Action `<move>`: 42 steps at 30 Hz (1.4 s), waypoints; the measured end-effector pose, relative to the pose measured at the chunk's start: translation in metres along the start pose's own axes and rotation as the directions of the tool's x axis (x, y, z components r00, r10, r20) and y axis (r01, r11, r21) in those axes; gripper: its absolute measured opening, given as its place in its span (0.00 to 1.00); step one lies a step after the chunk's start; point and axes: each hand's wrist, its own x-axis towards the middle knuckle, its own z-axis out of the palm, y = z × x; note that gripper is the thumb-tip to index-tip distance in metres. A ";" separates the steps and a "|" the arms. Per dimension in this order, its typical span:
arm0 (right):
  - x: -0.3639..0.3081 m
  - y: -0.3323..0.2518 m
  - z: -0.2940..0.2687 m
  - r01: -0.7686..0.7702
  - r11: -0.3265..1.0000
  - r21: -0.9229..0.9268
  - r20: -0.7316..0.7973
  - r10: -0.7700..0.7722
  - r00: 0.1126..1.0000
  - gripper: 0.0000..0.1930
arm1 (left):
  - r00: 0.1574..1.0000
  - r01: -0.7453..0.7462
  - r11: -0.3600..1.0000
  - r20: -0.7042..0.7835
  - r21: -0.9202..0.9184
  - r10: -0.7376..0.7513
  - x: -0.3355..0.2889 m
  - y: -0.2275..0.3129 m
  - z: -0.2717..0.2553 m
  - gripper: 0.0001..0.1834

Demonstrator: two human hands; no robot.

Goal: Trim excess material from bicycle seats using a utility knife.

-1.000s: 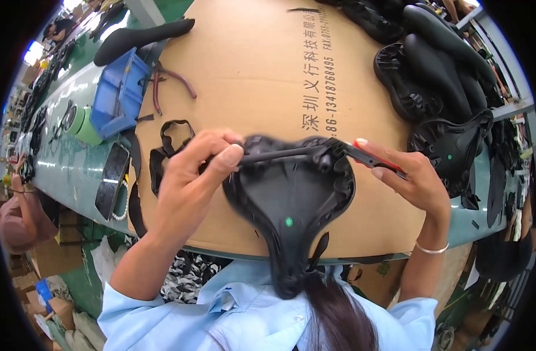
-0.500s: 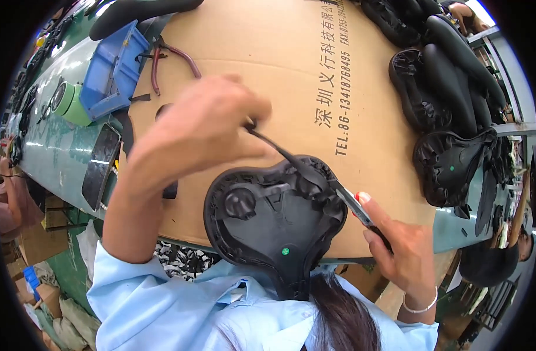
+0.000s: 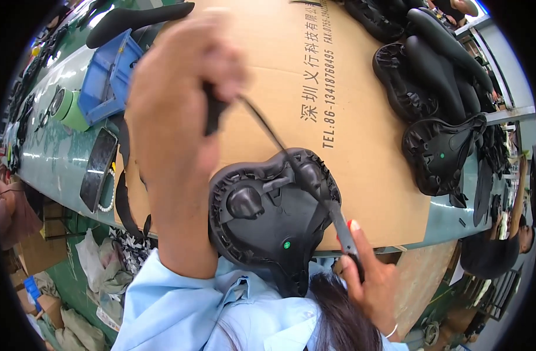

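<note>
A black bicycle saddle [image 3: 274,228] lies upside down in front of me, its nose against my shirt. My left hand [image 3: 206,64], blurred by motion, is raised above the cardboard and closed on a black strip of cover material [image 3: 262,123]. The strip runs taut down to the saddle's right lobe. My right hand [image 3: 370,275] grips a utility knife [image 3: 343,231] with red on its handle. Its blade points at the saddle's right rim, where the strip meets it; the exact contact of the tip is hard to make out.
Under the saddle is a cardboard sheet [image 3: 373,187]. More black saddles [image 3: 437,155] are piled at the right. A blue bin [image 3: 107,82], a green round container [image 3: 75,108] and a phone [image 3: 98,169] stand or lie at the left. Another person [image 3: 493,251] is at far right.
My left hand has moved up and away, drawing the strip longer and tighter. My right hand with the knife has shifted left and slightly down, its blade now steeper.
</note>
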 end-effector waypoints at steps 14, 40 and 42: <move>0.089 0.005 0.037 0.201 0.616 0.762 -0.292 0.049 0.955 0.34 | 0.530 0.477 0.702 0.464 0.529 -0.710 0.002 -0.048 -0.056 0.29; 0.044 0.076 0.061 0.133 0.302 0.944 -0.277 0.506 0.817 0.18 | 0.784 -0.208 0.575 0.487 0.791 -0.386 0.183 -0.147 0.161 0.54; 0.044 0.076 0.062 0.127 0.291 0.948 -0.266 0.512 0.817 0.17 | 0.790 -0.390 0.239 0.456 0.889 -0.410 0.171 -0.083 0.163 0.48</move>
